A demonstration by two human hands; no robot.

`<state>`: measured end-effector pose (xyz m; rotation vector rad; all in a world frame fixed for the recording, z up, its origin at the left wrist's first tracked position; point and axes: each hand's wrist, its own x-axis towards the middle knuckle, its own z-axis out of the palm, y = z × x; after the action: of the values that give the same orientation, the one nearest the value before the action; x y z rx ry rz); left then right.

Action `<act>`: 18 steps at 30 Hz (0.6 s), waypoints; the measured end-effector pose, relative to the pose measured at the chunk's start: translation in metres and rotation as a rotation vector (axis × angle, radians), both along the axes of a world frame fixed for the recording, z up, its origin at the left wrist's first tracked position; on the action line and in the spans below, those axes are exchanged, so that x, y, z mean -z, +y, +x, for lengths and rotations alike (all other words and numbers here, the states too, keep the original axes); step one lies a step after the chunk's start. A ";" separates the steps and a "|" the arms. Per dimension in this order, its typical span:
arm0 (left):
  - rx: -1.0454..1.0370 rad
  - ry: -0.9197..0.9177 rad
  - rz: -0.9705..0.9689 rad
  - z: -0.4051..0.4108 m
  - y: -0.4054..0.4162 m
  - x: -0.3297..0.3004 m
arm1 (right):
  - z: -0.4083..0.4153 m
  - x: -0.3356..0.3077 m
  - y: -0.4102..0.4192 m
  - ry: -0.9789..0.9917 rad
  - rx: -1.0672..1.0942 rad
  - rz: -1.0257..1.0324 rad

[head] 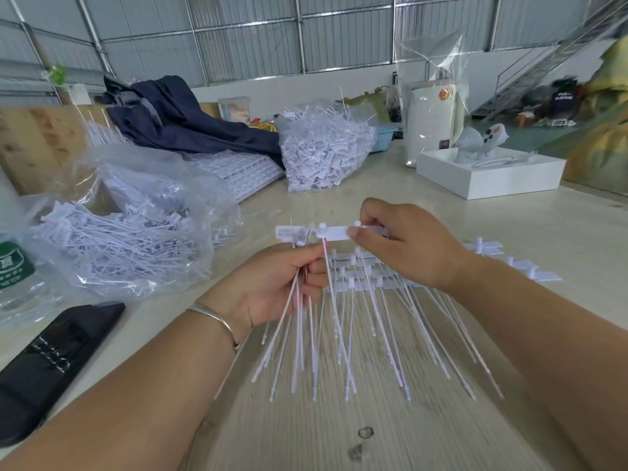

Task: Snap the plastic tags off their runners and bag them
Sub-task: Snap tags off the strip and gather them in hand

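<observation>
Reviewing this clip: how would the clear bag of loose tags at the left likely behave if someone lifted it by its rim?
The clear bag looks thin and crumpled, so it would probably sag rather than hold shape. Its open mouth and jumbled tags suggest some could spill. The load is probably light.

Soft, even daylight fills the scene, bright but not harsh; shadows on the pale wood-grain counter (390, 419) are faint and diffuse; the crumpled clear plastic bag (129, 232) shows mild white glare on its folds; wide-angle distortion bends the corrugated grey wall panels (255, 39) and stretches the forearms at the edges; the far right background is smeared and blurred.
</observation>
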<state>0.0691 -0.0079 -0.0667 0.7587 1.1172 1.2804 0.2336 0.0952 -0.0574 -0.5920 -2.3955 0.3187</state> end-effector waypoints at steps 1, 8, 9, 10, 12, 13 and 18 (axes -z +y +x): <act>-0.027 -0.036 -0.011 0.000 0.001 0.000 | 0.000 0.001 0.000 -0.005 -0.015 0.001; -0.064 -0.127 0.026 -0.004 0.001 -0.003 | -0.003 0.002 0.003 -0.071 -0.045 0.043; -0.073 -0.122 0.027 -0.004 0.001 -0.003 | -0.003 0.002 0.003 -0.079 -0.043 0.054; -0.074 -0.114 0.025 -0.005 0.001 -0.003 | -0.003 0.002 0.003 -0.081 -0.043 0.063; -0.061 -0.085 0.021 -0.005 0.000 -0.002 | -0.003 0.002 0.004 -0.082 -0.047 0.076; -0.053 -0.056 0.021 -0.004 0.000 -0.002 | -0.003 0.002 0.004 -0.082 -0.051 0.072; -0.093 0.071 0.053 -0.005 0.000 -0.001 | 0.000 0.001 0.003 -0.003 -0.073 -0.032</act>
<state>0.0644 -0.0075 -0.0659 0.8047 1.1914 1.3742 0.2335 0.0983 -0.0589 -0.5207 -2.4226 0.3892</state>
